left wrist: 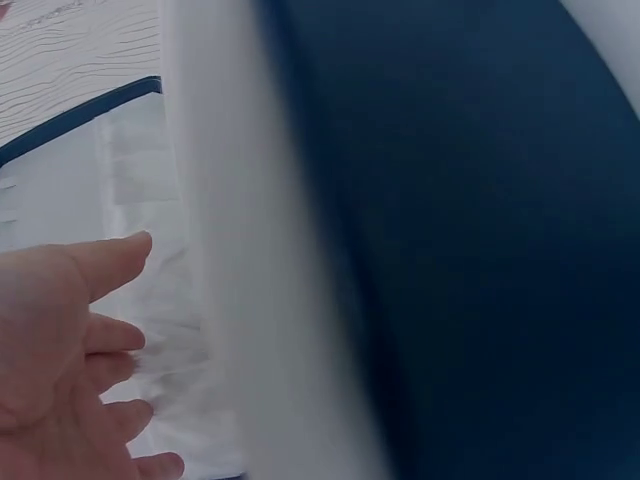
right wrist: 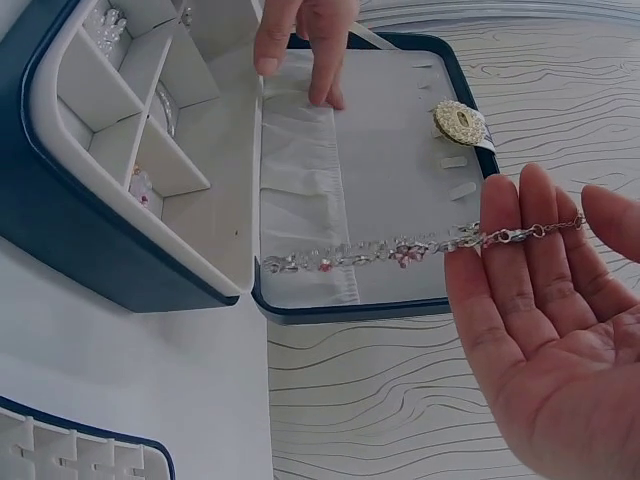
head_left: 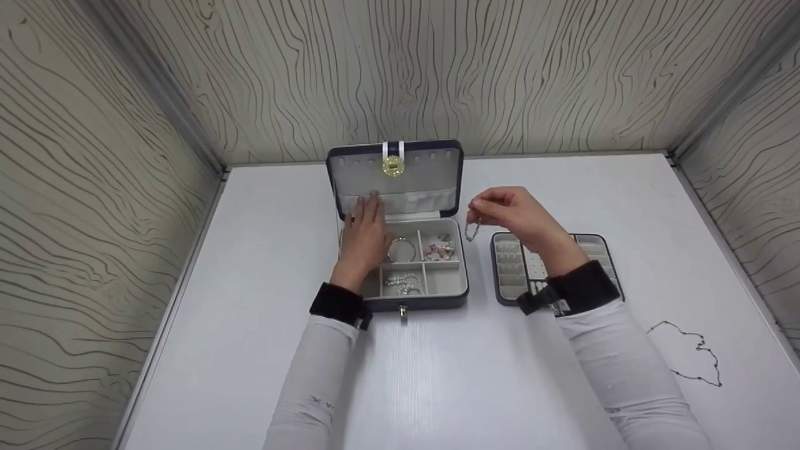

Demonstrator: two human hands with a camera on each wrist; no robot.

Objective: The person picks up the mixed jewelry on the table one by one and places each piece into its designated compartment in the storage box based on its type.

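My right hand (head_left: 522, 215) pinches a bracelet (right wrist: 400, 252) of clear beads with pink charms by its chain end. It dangles just right of an open navy jewelry box (head_left: 415, 305). My left hand (head_left: 364, 240) reaches over the box's left side, fingers fairly straight, fingertips at the gathered fabric pocket (head_left: 431, 201) inside the raised lid (head_left: 369, 178). Within the divided base lie a silver bangle (head_left: 403, 238), pink-and-clear jewelry (head_left: 439, 252) at back right and clear beaded strands (head_left: 403, 280) in front. The left hand hides the back left compartment.
A navy-edged tray (head_left: 512, 280) with small slots stands right of the box, partly under my right forearm. Farther right, a thin dark beaded necklace (head_left: 717, 365) lies on the white table (head_left: 250, 250). A gold ornament (head_left: 393, 165) hangs from the lid's strap.
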